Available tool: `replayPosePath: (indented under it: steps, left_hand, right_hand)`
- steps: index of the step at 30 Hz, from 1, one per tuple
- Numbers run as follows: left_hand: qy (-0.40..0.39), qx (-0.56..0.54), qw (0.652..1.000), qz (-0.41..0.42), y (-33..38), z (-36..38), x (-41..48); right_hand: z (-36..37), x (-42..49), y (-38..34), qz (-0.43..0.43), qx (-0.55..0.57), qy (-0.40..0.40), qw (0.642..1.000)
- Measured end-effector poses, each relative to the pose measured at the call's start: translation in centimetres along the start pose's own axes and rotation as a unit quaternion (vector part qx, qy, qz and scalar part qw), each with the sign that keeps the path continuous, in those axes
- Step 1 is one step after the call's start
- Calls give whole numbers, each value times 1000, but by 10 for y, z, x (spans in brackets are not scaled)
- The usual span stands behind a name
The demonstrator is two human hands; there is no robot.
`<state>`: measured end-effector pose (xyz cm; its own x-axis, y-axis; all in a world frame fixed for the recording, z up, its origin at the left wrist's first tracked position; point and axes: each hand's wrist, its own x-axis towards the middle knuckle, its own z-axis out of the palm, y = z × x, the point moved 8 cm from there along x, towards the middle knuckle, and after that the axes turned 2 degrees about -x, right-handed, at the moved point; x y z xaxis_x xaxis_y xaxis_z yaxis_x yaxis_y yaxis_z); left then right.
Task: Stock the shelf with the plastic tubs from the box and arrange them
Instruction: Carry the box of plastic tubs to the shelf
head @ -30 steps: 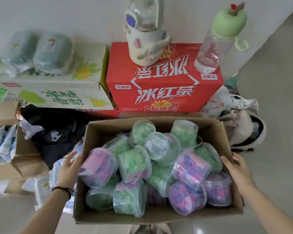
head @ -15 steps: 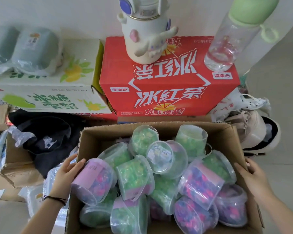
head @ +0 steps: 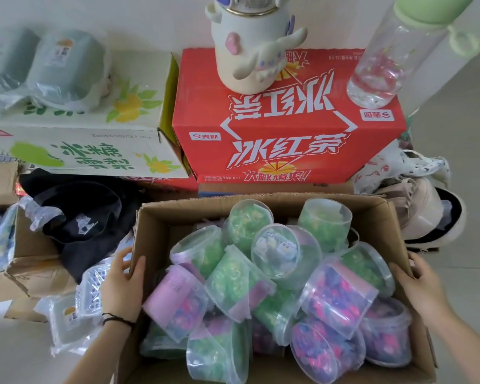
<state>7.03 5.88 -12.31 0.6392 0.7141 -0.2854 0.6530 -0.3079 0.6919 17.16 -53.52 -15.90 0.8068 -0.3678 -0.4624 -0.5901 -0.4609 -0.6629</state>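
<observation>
at 6 o'clock the cardboard box (head: 161, 225) holds a heap of plastic tubs (head: 275, 253), green and purple inside. left hand (head: 122, 286) at 9 and right hand (head: 421, 286) at 3 have fingers clamped on its side walls, thumbs inside. at 12 stands a red drink carton (head: 283, 151).

The pale floor (head: 474, 259) carries the open cardboard box (head: 284, 207), with plastic-wrapped containers (head: 70, 320) just left of it.

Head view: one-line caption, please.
Left hand and right hand hold opposite walls of a cardboard box heaped with plastic tubs, in front of a red drinks carton.
</observation>
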Motion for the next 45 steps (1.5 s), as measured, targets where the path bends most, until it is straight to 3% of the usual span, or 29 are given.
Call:
replayPosePath:
  steps: [7,26,45]
  left_hand:
    - [-46,-44,998,-9,-11,-3,-1]
    - [-46,-110,993,15,6,-38,3]
    - [-45,-81,994,65,122,-146,-45]
  right_hand:
    - [-2,-7,-10,-18,-14,3,1000]
    - [-36,-30,-31,-53,38,36,997]
    - [-143,-136,-110,-20,127,96,987]
